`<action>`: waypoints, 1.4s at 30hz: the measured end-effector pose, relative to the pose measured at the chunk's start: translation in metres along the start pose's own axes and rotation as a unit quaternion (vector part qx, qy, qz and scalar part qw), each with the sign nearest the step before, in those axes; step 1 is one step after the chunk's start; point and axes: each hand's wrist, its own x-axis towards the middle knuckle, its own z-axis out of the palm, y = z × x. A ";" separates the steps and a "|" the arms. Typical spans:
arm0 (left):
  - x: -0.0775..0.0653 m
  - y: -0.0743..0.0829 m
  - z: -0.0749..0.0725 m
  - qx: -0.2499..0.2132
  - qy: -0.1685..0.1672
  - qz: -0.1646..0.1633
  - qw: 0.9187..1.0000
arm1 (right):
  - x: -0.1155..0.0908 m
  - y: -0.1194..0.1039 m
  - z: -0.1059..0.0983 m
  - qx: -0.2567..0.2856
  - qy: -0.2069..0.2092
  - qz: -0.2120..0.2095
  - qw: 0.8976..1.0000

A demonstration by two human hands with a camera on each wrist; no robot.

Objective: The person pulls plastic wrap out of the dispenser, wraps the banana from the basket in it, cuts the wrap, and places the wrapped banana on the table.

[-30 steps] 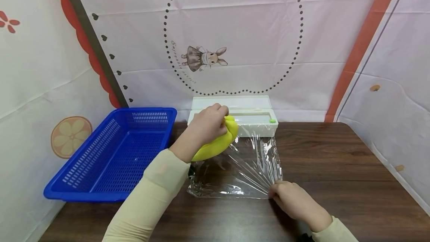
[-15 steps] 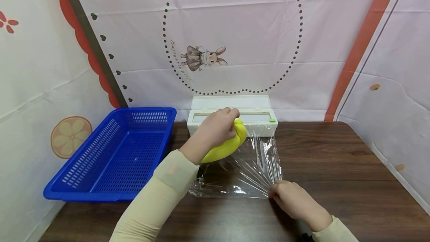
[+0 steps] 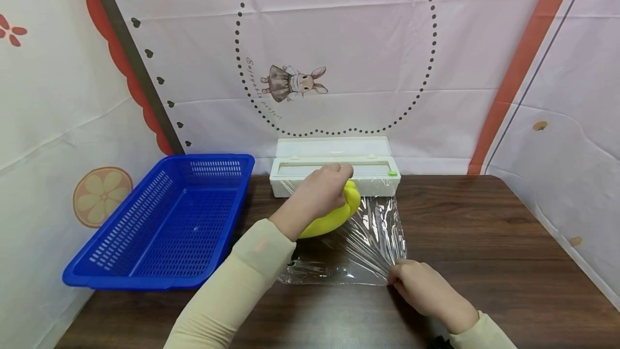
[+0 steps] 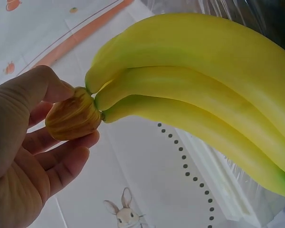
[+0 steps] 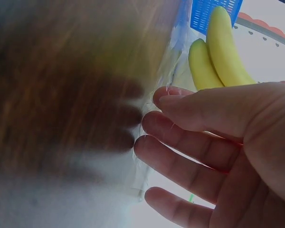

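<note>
A bunch of yellow bananas hangs from my left hand, whose thumb and fingers grip its brown stem. In the head view the bunch is over a sheet of clear plastic wrap, partly hidden by my hand and forearm. My right hand pinches the near right corner of the wrap, pulling creases toward that corner. In the right wrist view the thumb lies against the forefinger at the film's edge. The wrap runs out from a white dispenser box with its lid raised.
A blue perforated basket stands on the left of the brown wooden table. A small green slider sits on the dispenser's right end. Behind the table hangs a printed cloth, with more cloth at both sides.
My left hand has carried the bananas to the right and a little lower, nearer the viewer, over the wrap. The right hand stays at the wrap's corner.
</note>
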 end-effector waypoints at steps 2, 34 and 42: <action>0.001 0.001 0.002 0.000 -0.014 -0.006 1.000 | 0.000 0.000 0.000 0.003 0.001 -0.004 1.000; 0.018 0.018 0.031 0.049 -0.062 -0.012 0.997 | 0.001 0.002 0.003 0.009 0.019 -0.030 0.999; 0.026 0.023 0.044 0.091 -0.053 -0.005 0.994 | 0.002 0.001 0.002 0.008 0.025 -0.024 0.999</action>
